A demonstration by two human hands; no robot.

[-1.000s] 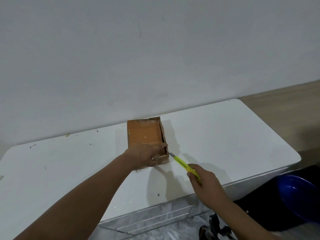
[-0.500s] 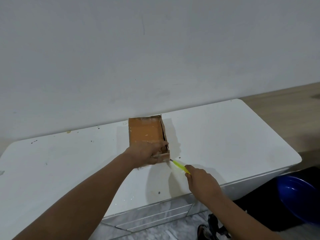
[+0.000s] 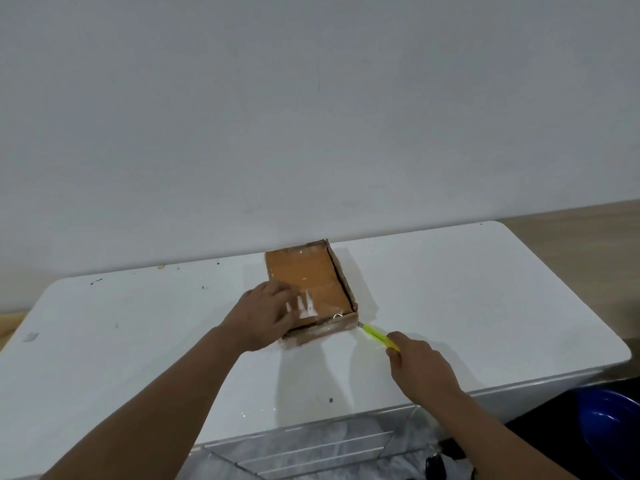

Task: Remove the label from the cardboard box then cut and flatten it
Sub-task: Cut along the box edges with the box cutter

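Note:
A small brown cardboard box [image 3: 304, 275] lies flat on the white table [image 3: 467, 289], its far end against the wall. White label scraps [image 3: 306, 306] remain on its top near the front. My left hand [image 3: 263, 317] presses flat on the box's near left corner, fingers spread over the top. My right hand [image 3: 420, 368] grips a yellow utility knife [image 3: 377, 336], whose blade tip touches the box's near right bottom corner. The right side seam of the box looks split open.
A blue plastic basin [image 3: 613, 434] sits on the floor at the lower right, past the table's right end. The white wall [image 3: 311, 116] rises directly behind the box. Dark specks dot the tabletop. Drawer fronts [image 3: 311, 452] show below the table's front edge.
My left hand has slid from the box's near right corner to its near left corner, uncovering the label scraps. The knife tip has dropped to the box's bottom right corner.

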